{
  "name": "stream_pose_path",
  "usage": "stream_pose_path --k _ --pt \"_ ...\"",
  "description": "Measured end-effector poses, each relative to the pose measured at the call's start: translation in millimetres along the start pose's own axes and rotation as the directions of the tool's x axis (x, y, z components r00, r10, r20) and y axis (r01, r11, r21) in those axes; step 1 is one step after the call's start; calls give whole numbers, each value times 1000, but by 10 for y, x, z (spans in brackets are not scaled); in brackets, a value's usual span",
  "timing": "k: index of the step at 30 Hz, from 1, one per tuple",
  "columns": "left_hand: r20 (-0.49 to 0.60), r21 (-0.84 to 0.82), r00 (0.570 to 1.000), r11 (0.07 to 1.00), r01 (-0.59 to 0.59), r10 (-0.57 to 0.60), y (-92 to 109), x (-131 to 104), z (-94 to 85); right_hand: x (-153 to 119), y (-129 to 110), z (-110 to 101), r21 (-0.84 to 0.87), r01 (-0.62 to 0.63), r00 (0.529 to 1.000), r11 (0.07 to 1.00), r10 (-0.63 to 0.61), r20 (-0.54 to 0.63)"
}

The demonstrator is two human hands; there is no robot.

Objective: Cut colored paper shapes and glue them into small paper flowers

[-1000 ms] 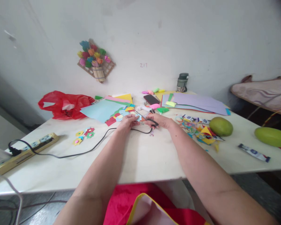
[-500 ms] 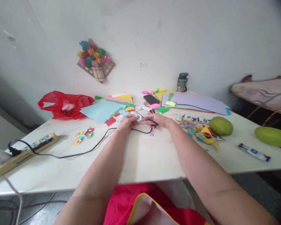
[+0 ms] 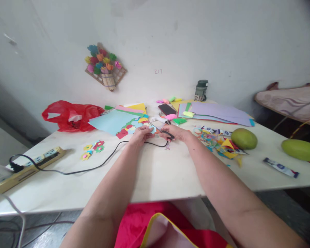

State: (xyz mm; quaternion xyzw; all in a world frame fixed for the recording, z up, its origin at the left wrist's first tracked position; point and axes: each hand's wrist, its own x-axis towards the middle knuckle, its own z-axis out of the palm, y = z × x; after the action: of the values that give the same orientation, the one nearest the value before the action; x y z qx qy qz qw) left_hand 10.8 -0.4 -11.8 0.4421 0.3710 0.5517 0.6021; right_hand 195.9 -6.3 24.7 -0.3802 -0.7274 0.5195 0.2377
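Note:
Both my hands meet at the middle of the white table [image 3: 157, 172]. My right hand [image 3: 177, 133] grips a slim black corded tool [image 3: 167, 133], tip pointing left. Its black cable [image 3: 93, 167] trails left across the table to a power strip [image 3: 28, 167]. My left hand [image 3: 141, 134] pinches a small coloured paper piece [image 3: 157, 135] just at the tool's tip; the piece is mostly hidden by my fingers. Cut paper shapes [image 3: 130, 128] lie right behind the hands.
A red plastic bag [image 3: 72, 115] and coloured sheets [image 3: 113, 120] lie back left, purple sheets [image 3: 219, 112], a phone [image 3: 167, 109] and a jar [image 3: 201, 90] at the back. Paper flowers [image 3: 93, 148] sit left, scraps [image 3: 217, 141], two green mangoes [image 3: 244, 138] and a sachet [image 3: 280, 167] right.

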Motion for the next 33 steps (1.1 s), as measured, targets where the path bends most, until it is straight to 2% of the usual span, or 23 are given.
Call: stream_pose_path --k 12,18,24,33 --pt "10 5 1000 1000 -3 3 -7 2 -10 16 43 -16 -21 9 1000 1000 -9 -22" --pt "9 11 1000 1000 0 0 -2 0 -3 -9 -6 -5 22 -13 1000 1000 14 -21" --pt "4 11 1000 1000 1 -1 -11 7 -14 5 26 -13 -65 0 1000 998 -2 -24" --pt "-2 -10 1000 1000 -6 6 -15 15 -2 -3 9 -2 -60 1 999 998 -3 -33"
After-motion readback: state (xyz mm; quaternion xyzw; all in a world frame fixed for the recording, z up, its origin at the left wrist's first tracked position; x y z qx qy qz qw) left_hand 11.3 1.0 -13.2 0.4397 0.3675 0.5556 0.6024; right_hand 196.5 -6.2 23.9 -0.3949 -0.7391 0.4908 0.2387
